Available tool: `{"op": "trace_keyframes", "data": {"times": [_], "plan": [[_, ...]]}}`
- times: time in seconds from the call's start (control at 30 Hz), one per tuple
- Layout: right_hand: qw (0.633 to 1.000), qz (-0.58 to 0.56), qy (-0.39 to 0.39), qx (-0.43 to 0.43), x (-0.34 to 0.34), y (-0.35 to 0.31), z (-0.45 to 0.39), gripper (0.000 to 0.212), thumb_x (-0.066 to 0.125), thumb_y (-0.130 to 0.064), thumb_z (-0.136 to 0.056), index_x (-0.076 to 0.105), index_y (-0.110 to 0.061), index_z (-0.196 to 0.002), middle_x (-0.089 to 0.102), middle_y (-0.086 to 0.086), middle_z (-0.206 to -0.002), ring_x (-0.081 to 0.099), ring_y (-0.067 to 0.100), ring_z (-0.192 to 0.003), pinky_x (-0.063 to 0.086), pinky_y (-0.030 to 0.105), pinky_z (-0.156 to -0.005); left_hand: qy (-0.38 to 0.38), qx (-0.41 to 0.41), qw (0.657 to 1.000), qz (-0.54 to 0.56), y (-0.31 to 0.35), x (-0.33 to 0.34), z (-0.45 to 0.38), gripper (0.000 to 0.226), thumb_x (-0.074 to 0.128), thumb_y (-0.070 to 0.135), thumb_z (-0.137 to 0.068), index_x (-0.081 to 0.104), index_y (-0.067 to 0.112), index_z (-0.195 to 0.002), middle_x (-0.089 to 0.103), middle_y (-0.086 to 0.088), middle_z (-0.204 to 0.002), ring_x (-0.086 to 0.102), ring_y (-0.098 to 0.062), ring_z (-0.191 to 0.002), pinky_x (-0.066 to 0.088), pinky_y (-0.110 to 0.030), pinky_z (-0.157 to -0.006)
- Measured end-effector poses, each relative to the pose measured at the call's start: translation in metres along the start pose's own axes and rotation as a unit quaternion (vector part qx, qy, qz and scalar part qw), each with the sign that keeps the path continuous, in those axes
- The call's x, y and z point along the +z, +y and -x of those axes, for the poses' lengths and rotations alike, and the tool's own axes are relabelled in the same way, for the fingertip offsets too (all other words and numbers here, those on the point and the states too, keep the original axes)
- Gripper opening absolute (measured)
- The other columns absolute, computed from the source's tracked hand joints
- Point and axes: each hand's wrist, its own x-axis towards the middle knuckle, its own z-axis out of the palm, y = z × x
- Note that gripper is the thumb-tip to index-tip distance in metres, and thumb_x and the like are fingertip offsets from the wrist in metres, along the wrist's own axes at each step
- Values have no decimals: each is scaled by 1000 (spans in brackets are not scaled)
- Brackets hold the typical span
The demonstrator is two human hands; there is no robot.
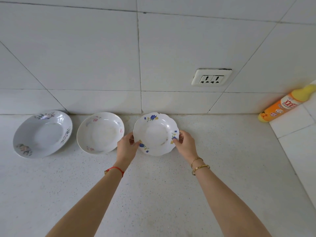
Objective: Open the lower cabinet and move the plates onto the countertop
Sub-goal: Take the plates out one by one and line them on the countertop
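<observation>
Both hands [127, 144] [185, 144] grip blue-flowered plate [155, 134] on countertop [153, 185].

Wall socket [211, 79], orange detergent bottle [283, 103]

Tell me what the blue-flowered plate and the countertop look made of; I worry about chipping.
Blue-flowered plate: likely glazed ceramic or porcelain, given its glossy white surface, printed flowers and scalloped rim. Countertop: looks like speckled stone or composite, matte with fine dark flecks. Both seem hard.

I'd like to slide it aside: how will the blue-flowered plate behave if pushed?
The blue-flowered plate looks like glazed ceramic: probably rigid, slippery and chippable. On the smooth countertop it should slide, not roll.
</observation>
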Motion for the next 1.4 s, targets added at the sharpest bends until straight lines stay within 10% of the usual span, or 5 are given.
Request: {"op": "trace_keyframes", "data": {"times": [0.23, 0.67, 1.4], "plan": [[992, 110, 33, -60, -29, -6, 40, 44, 60, -24, -93, 50, -9, -133, 55, 11, -128, 46, 27, -120, 45, 37, -99, 18, 76, 990, -117, 7, -27, 38, 48, 64, 22, -91, 53, 14, -137, 61, -10, -128, 59, -29, -115, 51, -45, -97], [951, 192, 65, -234, -68, -19, 210, 39, 57, -19, -94, 53, -9, -131, 58, 7, -125, 49, 25, -121, 44, 38, -102, 70, 269, 934, -226, 13, -104, 216, 37, 67, 14, -89, 63, 9, -125, 67, -7, -119, 62, -28, -112, 50, -41, -97], [940, 131, -14, -315, -29, 21, 553, 38, 55, -21, -96, 52, -14, -133, 57, 0, -129, 44, 16, -125, 40, 32, -107, 168, 171, 945, -221, -127, -180, 610, 33, 63, 12, -90, 63, 10, -123, 67, -5, -117, 61, -26, -110, 49, -44, -96]]}}
